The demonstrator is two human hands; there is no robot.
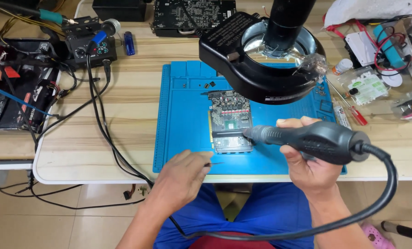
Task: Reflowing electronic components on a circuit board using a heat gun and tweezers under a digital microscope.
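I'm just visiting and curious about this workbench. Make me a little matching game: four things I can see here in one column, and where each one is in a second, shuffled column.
Things:
1. hot-air handpiece
2. tweezers
3. circuit board
4. red-handled screwdriver

Places:
A. lying on the blue mat, under the black ring-light magnifier
B. gripped in the right hand, nozzle at the board
C. on the wooden table, right of the mat
D. pinched in the left hand, near the mat's front edge

Pairs: 1-B, 2-D, 3-A, 4-C
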